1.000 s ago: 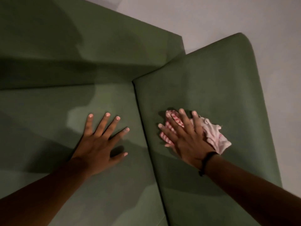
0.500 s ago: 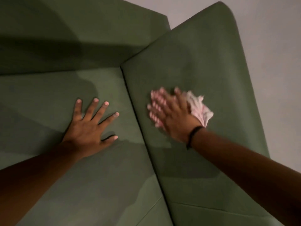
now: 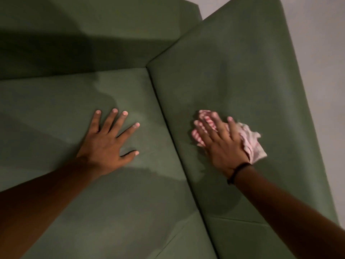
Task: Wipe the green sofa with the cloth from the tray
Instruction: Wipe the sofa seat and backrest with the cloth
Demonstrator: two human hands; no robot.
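The cloth point(image 3: 248, 141), white with pink stripes, lies crumpled on the inner face of the sofa point(image 3: 233, 71) arm, about midway along it and near the seam with the seat point(image 3: 65, 109). Its long axis runs from upper left to lower right: a striped end shows past the fingertips at the upper left, and a bunched white end sticks out beside the wrist at the lower right. The middle is hidden under the hand.

The right hand point(image 3: 220, 144) presses flat on the cloth, palm down, fingers stretched out and slightly spread, pointing up and left. It pins the cloth against the fabric without curling around it. The fingertips look a little blurred. A dark band point(image 3: 238, 171) circles the right wrist.

The left hand point(image 3: 106, 144) rests flat on the seat, empty, fingers splayed wide and thumb out to the right, well apart from the cloth.

The backrest point(image 3: 93, 30) lies in shadow at the top. A pale wall point(image 3: 324, 53) shows beyond the arm.
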